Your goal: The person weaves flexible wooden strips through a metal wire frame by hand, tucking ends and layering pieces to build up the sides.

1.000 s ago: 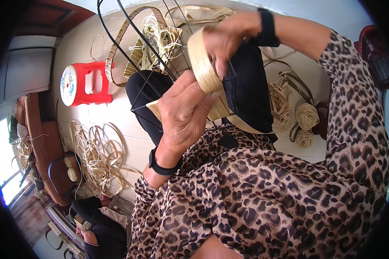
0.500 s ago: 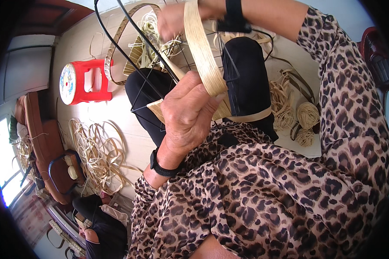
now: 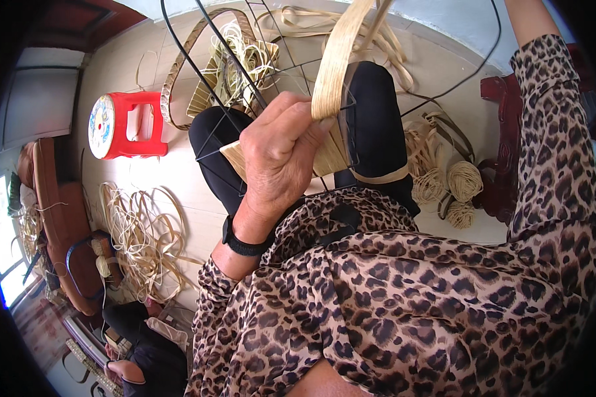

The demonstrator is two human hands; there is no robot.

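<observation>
pinched in the left hand (image 3: 278, 145), low over the lap: a flat straw-coloured strip (image 3: 334, 66), rising to the far edge of view. looks light and springy, likely to bend easily across its flat face yet resist edgewise; might crease or split under a sharp fold, perhaps a little slick. best held flat, with the thumb pressed on one face, close to the black wire frame (image 3: 255, 92). on the left, thumb and curled fingers closed on the strip; cannot tell about the right hand, out of view past the far edge, with only a forearm (image 3: 536, 20) showing.

under the left hand, a pale panel (image 3: 331, 155) within the frame, over black-clad knees (image 3: 372, 106). on the floor to the right, balls of twine (image 3: 465, 180); to the far left, a basket (image 3: 202, 94) filled with loose fibres, beside a red stool (image 3: 120, 126); nearer left, a tangle of pale strips (image 3: 146, 245).
</observation>
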